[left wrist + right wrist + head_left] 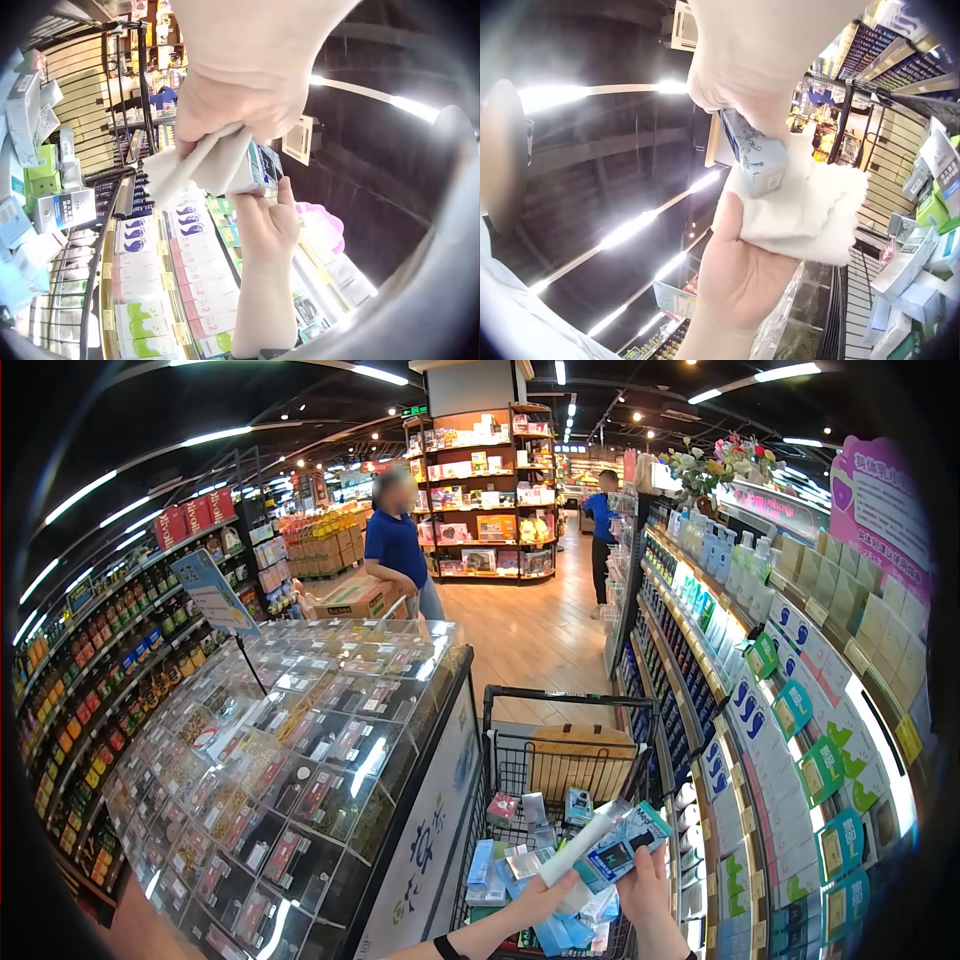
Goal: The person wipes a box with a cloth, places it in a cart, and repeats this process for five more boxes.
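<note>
Over the cart, the left hand [545, 898] pinches a white cloth with a scalloped edge [583, 843] [817, 217]. The right hand [645, 885] grips a small blue and teal box [638, 838] just beside the cloth. In the right wrist view, the cloth lies over the left hand's [742, 277] palm and fingers, and the box's pale end [765, 172] is against the cloth. The right hand [742, 82] holds the box from above there. The left wrist view shows folds of cloth [176, 169] hanging from the left hand [240, 105], with the right hand [266, 225] under the box.
A wire shopping cart [570, 693] holds many small boxes and packs, with a brown panel [585, 760] at its far end. Clear-lidded bins [300, 760] stand left, lit product shelves [760, 740] right. A person in blue [395, 550] stands beyond the bins, another [602, 520] further back.
</note>
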The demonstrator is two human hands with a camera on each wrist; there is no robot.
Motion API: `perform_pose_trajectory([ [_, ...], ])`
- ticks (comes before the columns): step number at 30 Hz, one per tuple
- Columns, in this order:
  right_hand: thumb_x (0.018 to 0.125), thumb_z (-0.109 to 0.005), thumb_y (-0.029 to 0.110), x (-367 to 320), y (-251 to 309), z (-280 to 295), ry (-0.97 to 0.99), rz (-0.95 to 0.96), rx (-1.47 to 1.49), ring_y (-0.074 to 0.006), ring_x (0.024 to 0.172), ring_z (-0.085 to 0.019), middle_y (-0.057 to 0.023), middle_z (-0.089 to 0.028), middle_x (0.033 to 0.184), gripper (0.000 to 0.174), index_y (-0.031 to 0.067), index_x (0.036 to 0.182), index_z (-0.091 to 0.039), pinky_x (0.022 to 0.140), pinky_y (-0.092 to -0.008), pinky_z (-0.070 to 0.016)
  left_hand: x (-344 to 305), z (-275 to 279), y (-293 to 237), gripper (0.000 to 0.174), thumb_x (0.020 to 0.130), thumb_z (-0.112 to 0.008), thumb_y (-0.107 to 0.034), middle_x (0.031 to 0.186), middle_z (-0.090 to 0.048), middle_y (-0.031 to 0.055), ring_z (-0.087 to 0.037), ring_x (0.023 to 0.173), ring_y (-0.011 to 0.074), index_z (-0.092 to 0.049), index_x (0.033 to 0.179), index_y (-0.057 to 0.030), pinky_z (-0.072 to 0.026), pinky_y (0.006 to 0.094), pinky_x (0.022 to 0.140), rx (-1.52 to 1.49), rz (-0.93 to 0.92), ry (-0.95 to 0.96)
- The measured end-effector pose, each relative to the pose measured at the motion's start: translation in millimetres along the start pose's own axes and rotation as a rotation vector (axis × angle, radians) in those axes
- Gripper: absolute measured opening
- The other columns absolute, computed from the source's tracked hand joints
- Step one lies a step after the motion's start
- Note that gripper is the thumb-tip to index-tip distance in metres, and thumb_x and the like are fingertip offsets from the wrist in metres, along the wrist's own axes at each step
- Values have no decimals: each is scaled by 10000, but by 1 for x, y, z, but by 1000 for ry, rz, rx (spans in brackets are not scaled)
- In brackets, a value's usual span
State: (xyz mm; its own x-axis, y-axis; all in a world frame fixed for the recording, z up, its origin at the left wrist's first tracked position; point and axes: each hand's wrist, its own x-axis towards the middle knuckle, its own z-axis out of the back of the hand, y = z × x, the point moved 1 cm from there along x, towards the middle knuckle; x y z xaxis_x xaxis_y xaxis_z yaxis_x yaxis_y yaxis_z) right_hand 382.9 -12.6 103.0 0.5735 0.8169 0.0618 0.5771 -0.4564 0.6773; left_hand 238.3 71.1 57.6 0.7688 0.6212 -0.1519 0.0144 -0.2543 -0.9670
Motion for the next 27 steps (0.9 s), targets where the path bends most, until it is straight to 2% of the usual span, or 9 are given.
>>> perform_pose_trajectory([
  [1, 931, -449, 135, -1, -3, -1, 55, -19, -9, -245, 1183, -427, -76, -402, 1321, 483, 182, 1360, -232, 995, -436, -346, 0, -2, -2, 405, 942, -472, -281, 1043, -551, 31, -550, 942, 128, -404, 1266, -47, -463, 295, 801, 1, 1, 0],
  [3, 918, -462, 128, -4, -8, -3, 95, -58, -13, -251, 1195, -413, -76, -384, 1332, 508, 183, 1361, -221, 996, -451, -339, 1, -5, -6, 359, 913, -533, -221, 1016, -568, 35, -555, 934, 133, -456, 1218, -50, -462, 276, 767, -508, 98, -128],
  [5, 834, -519, 17, -6, -6, -10, 177, -154, 110, -262, 1237, -352, -92, -294, 1359, 706, 187, 1385, -112, 1003, -447, -318, 1, -1, -17, 353, 911, -530, -196, 1045, -569, 39, -553, 969, 146, -452, 1226, -55, -467, 295, 798, -593, 135, -107],
  [10, 758, -578, -20, -6, 8, -8, 288, -233, 25, -258, 1245, -339, -114, -297, 1349, 792, 170, 1378, -123, 997, -456, -334, 3, 27, -10, 362, 921, -494, -173, 1140, -561, 84, -567, 1037, 206, -412, 1254, -55, -471, 379, 892, -684, 201, 53],
  [12, 740, -625, -54, -8, 13, -6, 376, -190, -395, -232, 1239, -352, -105, -326, 1334, 841, 142, 1381, -117, 1002, -431, -338, 5, 38, -9, 370, 923, -490, -182, 1126, -572, 96, -583, 1013, 212, -413, 1250, -29, -479, 375, 882, -687, 403, 126],
  [17, 688, -711, -54, -11, 13, 7, 440, -316, -668, -186, 1198, -414, -98, -410, 1301, 679, 74, 1275, -395, 974, -352, -366, 1, 39, -13, 398, 924, -492, -206, 1131, -571, 95, -599, 986, 199, -398, 1273, -39, -504, 363, 847, -624, 545, 202],
  [18, 688, -711, -54, -12, 13, 8, 442, -313, -669, -186, 1198, -414, -98, -410, 1301, 679, 74, 1275, -395, 974, -352, -366, 1, 38, -13, 398, 924, -492, -206, 1131, -571, 95, -599, 986, 199, -398, 1273, -39, -504, 363, 847, -623, 542, 203],
  [20, 693, -708, -56, -12, 14, 2, 522, 71, -871, -179, 1136, -480, -110, -470, 1249, 576, 60, 1186, -433, 961, -335, -381, 2, 34, -12, 395, 948, -436, -236, 1154, -562, 107, -579, 1028, 204, -394, 1278, -23, -479, 367, 890, -594, 582, 123],
  [27, 708, -704, -48, -15, 16, 9, 433, 11, -933, -167, 1029, -552, -107, -562, 1104, 466, 28, 1087, -444, 874, -297, -451, 3, 34, -4, 417, 971, -353, -281, 1229, -516, 110, -539, 1098, 220, -360, 1306, -32, -448, 385, 938, -641, 581, 141],
])
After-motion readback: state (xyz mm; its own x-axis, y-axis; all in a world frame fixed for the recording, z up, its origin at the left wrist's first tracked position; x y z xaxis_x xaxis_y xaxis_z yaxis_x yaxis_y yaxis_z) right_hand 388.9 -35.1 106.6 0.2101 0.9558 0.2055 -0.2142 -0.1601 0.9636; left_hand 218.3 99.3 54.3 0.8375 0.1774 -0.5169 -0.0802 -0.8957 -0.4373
